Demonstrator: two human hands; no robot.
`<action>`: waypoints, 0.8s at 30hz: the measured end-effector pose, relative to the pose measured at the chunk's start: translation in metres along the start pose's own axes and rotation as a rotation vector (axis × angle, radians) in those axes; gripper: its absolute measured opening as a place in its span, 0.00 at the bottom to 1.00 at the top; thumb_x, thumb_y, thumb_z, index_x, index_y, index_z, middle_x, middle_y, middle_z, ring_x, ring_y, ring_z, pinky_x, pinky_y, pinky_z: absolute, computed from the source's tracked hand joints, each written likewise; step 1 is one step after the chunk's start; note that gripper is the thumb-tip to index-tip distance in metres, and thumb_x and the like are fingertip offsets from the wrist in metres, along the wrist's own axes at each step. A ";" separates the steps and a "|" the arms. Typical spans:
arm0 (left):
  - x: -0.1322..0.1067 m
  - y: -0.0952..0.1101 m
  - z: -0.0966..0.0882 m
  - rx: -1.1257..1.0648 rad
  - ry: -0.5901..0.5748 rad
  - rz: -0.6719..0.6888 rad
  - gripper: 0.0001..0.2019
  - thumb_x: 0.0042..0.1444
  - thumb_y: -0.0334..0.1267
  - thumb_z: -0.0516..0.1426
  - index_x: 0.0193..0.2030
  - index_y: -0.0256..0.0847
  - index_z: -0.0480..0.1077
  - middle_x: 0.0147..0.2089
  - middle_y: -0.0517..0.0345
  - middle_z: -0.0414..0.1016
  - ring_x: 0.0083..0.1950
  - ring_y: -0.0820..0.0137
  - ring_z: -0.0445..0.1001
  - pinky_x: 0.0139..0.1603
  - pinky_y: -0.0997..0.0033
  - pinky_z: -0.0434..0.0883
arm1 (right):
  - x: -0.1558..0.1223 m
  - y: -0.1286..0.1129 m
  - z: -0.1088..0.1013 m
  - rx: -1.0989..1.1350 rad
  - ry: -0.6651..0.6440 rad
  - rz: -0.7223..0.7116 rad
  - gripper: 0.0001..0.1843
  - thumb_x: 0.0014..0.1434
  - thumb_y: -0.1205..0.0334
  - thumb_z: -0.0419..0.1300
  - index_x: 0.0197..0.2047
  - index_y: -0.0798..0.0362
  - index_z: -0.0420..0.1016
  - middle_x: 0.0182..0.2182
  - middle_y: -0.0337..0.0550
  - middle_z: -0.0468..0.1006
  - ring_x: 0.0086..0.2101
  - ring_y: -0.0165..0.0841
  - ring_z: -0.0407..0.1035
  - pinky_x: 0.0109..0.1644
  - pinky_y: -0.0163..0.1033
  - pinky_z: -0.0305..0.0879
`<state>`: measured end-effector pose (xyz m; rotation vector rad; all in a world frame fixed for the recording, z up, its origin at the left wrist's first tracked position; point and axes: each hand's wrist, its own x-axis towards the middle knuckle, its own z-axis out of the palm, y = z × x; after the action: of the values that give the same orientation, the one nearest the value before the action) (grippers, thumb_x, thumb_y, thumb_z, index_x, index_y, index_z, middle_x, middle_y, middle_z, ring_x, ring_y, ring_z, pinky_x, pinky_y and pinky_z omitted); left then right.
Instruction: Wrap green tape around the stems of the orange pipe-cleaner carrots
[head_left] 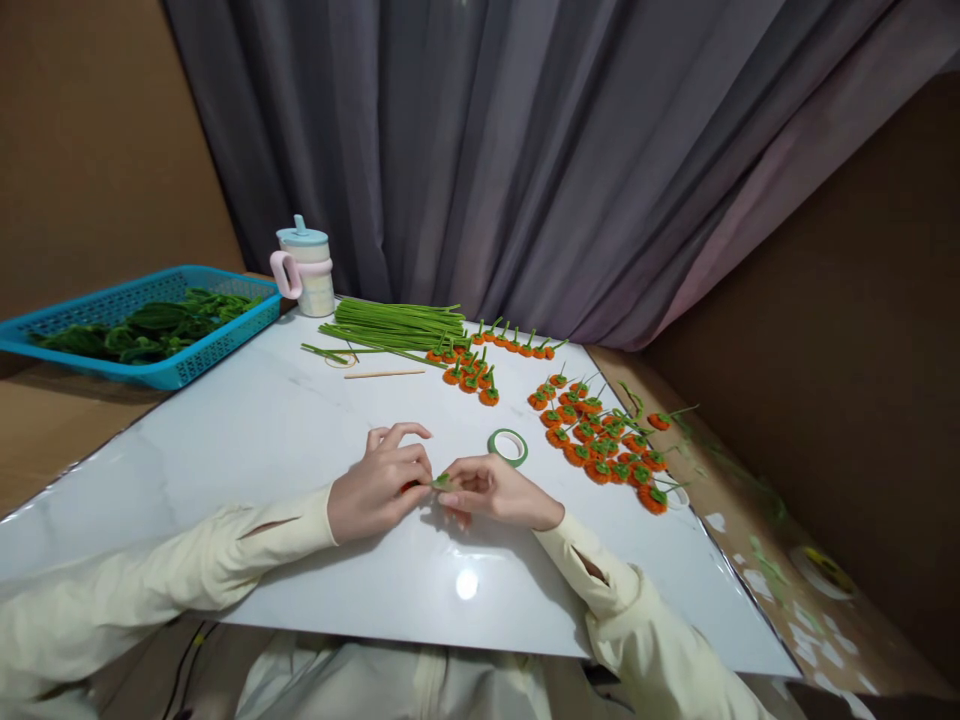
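My left hand is closed, thumb and forefinger pinching a small orange fuzzy flower that is mostly hidden by the fingers. From its right side sticks a short green stem, and the fingertips of my right hand are pinched on that. Just beyond my right hand, a roll of green tape lies flat on the white tabletop. Many similar orange flowers with green centres and thin stems lie to the right. A smaller group with thicker green stems sits farther back.
Green fuzzy sticks are piled at the back, with a thin wooden stick in front. A lidded tumbler stands at the back left. Beside it is a blue basket of green leaves. Scraps litter the right side; a curtain hangs behind.
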<state>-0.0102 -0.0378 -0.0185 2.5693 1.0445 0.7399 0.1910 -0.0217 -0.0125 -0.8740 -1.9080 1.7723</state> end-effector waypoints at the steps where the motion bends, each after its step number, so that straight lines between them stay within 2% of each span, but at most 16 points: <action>1: 0.000 0.000 0.000 0.018 0.014 0.013 0.08 0.56 0.28 0.51 0.28 0.39 0.68 0.33 0.57 0.73 0.56 0.57 0.59 0.48 0.56 0.48 | 0.001 0.000 0.003 -0.005 0.025 -0.005 0.19 0.50 0.49 0.62 0.31 0.59 0.71 0.22 0.39 0.73 0.21 0.25 0.65 0.28 0.32 0.63; 6: -0.001 0.002 -0.001 0.062 0.064 0.050 0.09 0.56 0.27 0.51 0.28 0.38 0.69 0.30 0.57 0.71 0.54 0.58 0.61 0.47 0.57 0.48 | 0.005 0.003 0.012 -0.040 0.158 -0.045 0.20 0.50 0.47 0.61 0.27 0.59 0.71 0.19 0.40 0.72 0.21 0.26 0.65 0.29 0.33 0.64; 17: 0.000 0.008 -0.005 -0.013 0.117 0.030 0.08 0.56 0.28 0.53 0.28 0.39 0.70 0.28 0.60 0.71 0.51 0.61 0.63 0.47 0.58 0.48 | 0.004 -0.004 0.005 0.238 0.025 0.011 0.12 0.53 0.59 0.61 0.27 0.60 0.71 0.15 0.38 0.72 0.15 0.24 0.61 0.23 0.30 0.57; 20: 0.001 0.007 -0.006 -0.062 0.075 -0.003 0.07 0.54 0.28 0.55 0.27 0.39 0.70 0.29 0.60 0.71 0.52 0.61 0.62 0.48 0.58 0.49 | 0.004 -0.003 0.003 0.243 0.004 0.039 0.11 0.53 0.60 0.61 0.27 0.61 0.71 0.14 0.37 0.71 0.15 0.23 0.61 0.23 0.30 0.57; 24: 0.002 0.002 -0.007 -0.180 -0.075 -0.072 0.07 0.54 0.29 0.56 0.27 0.40 0.71 0.30 0.59 0.72 0.52 0.61 0.61 0.49 0.58 0.53 | 0.001 -0.001 0.000 0.121 -0.011 0.045 0.12 0.54 0.59 0.60 0.26 0.60 0.69 0.14 0.35 0.69 0.16 0.22 0.59 0.24 0.29 0.57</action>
<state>-0.0114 -0.0370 -0.0111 2.3756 0.9940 0.6809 0.1895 -0.0210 -0.0116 -0.8721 -1.7797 1.9002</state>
